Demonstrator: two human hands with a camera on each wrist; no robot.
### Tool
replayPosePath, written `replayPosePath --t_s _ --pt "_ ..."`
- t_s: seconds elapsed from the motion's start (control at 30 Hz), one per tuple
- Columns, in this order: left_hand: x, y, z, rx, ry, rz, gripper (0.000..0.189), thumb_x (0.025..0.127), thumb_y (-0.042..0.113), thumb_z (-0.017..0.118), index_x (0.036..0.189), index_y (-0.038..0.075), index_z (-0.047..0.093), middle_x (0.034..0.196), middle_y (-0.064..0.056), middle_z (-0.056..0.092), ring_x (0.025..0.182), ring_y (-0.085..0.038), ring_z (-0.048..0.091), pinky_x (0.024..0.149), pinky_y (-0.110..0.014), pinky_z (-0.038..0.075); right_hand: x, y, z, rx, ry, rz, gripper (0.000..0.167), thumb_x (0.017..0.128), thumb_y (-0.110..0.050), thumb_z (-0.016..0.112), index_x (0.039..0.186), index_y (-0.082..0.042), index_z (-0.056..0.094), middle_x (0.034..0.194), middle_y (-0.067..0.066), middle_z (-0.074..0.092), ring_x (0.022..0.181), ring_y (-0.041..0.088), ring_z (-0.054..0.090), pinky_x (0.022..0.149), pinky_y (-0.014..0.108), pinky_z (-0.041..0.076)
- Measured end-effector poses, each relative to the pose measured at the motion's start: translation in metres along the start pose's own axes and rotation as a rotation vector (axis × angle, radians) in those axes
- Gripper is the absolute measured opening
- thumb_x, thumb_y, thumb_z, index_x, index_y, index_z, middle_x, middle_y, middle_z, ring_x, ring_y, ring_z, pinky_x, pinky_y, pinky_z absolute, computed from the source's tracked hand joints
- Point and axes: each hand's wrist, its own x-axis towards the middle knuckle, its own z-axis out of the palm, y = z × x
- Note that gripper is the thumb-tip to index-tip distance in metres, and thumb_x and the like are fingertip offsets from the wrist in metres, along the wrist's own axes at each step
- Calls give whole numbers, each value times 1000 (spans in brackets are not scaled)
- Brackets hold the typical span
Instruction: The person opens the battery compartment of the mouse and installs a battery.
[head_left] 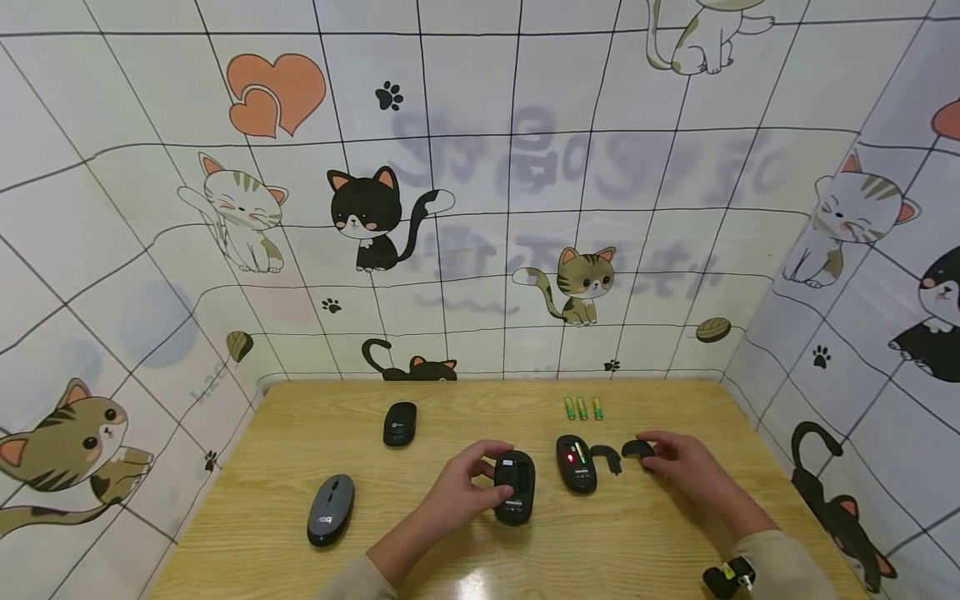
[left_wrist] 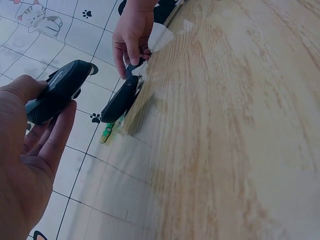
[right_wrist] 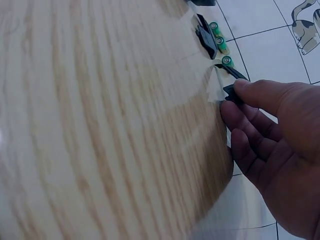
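Observation:
My left hand [head_left: 467,487] grips a black computer mouse [head_left: 514,492] by its sides, with the underside and its hollow battery slot facing up. In the left wrist view that mouse [left_wrist: 61,91] sits between thumb and fingers. My right hand [head_left: 688,468] pinches a small dark curved battery cover [head_left: 636,449] between thumb and fingertips, close over the table. Between the hands a second black mouse [head_left: 576,467] lies upside down, a battery [head_left: 580,452] in its slot and a red light glowing. Beside it rests an arch-shaped black cover [head_left: 609,457].
Three green batteries [head_left: 582,408] stand in a row near the back edge of the wooden table [head_left: 262,500]. At the left are a small black mouse [head_left: 400,423] and a grey mouse [head_left: 331,510]. Behind hangs a cat-print sheet [head_left: 465,167].

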Motion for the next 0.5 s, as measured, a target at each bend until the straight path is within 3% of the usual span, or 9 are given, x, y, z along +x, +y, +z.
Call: replayPosePath --t_s 0.23,0.5 --pt "0 0 0 -3 -1 -1 57 98 4 84 151 8 63 140 -7 63 109 -30 72 82 -32 67 0 2 0 -115 19 -37 42 101 -9 81 141 -1 71 98 2 67 84 18 60 67 30 50" --pt "1 0 1 -5 2 -1 57 98 4 85 150 11 65 140 -7 64 110 -31 72 82 -31 67 -3 -1 0 -125 -3 -18 43 103 -12 81 143 0 70 99 2 66 86 18 59 69 31 51"
